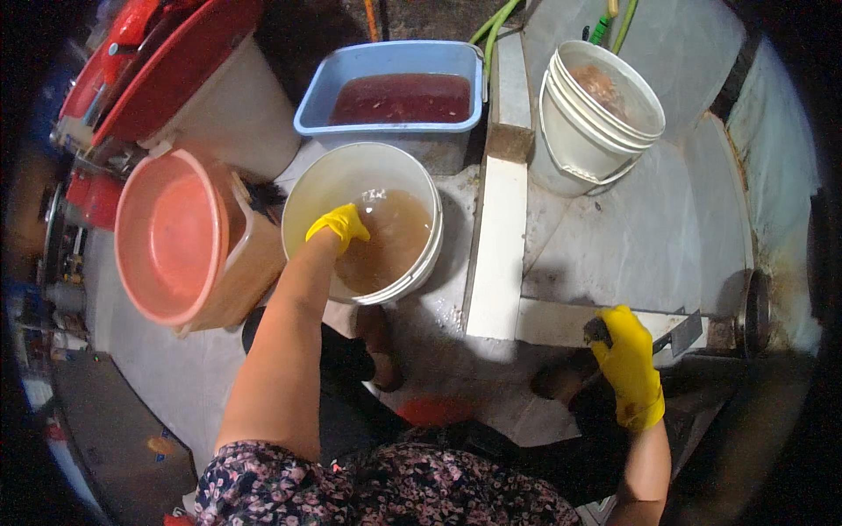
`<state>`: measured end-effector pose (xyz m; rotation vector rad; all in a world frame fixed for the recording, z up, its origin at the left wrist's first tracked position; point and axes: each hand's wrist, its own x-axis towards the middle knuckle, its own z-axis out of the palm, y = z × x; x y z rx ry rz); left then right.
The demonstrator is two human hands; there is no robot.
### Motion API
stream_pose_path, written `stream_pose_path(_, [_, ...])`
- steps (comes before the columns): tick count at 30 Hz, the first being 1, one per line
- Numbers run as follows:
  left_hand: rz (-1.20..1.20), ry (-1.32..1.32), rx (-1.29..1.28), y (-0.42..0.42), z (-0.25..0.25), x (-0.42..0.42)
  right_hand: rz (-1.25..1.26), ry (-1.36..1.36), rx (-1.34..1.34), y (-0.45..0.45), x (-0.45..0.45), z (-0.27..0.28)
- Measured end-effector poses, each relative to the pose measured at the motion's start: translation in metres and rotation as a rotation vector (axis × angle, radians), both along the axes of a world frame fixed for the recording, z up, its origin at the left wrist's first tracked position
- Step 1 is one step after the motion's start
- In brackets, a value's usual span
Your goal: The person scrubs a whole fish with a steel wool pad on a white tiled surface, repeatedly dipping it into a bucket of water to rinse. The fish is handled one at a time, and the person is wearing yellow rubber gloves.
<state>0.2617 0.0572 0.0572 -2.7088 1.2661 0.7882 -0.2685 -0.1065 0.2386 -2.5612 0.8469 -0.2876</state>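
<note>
My left hand (340,225), in a yellow rubber glove, reaches into a white plastic bucket (355,154) of cloudy brownish water. Its fingertips are at or under the water, so whether they hold anything is hidden. My right hand (621,358), gloved in yellow too, is at the lower right, above the low white tiled ledge (498,256). Its fingers are closed on a dark, rough-looking scrubber (597,331). Behind the bucket stands a blue plastic tub (388,128) with dark reddish liquid. Beyond the ledge is another white bucket (579,141) with wet brownish contents.
A pink plastic basin (174,240) rests tilted at the left, against a larger container. Behind it a big red basin (191,72) leans on a pale bin (240,112). A green hose (490,49) runs by the blue tub. A dark-handled blade-like tool (684,334) lies right of the ledge.
</note>
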Motion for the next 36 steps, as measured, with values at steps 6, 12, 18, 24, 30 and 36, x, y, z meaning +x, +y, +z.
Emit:
stream_pose_path(6, [0.11,0.214,0.086,-0.003,-0.047,-0.006,-0.051,0.17,0.005,-0.015,-0.011,-0.028])
stream_pose_path(12, [0.32,0.451,-0.079,-0.022,-0.028,-0.037,-0.039,0.206,-0.006,-0.019,-0.001,-0.03])
stream_pose_path(18, [-0.008,0.214,0.162,-0.028,-0.072,-0.031,0.015,0.14,0.017,-0.017,0.015,-0.024])
stream_pose_path(24, [-0.312,0.086,0.069,-0.017,-0.082,-0.043,0.046,0.107,-0.038,-0.021,0.011,-0.026])
stream_pose_path(30, [-0.14,0.809,0.102,-0.024,-0.075,-0.033,0.051,0.138,-0.024,-0.014,0.01,-0.024])
stream_pose_path(36, [-0.337,0.178,0.138,-0.018,-0.075,-0.068,0.028,0.135,-0.039,-0.014,0.007,-0.023])
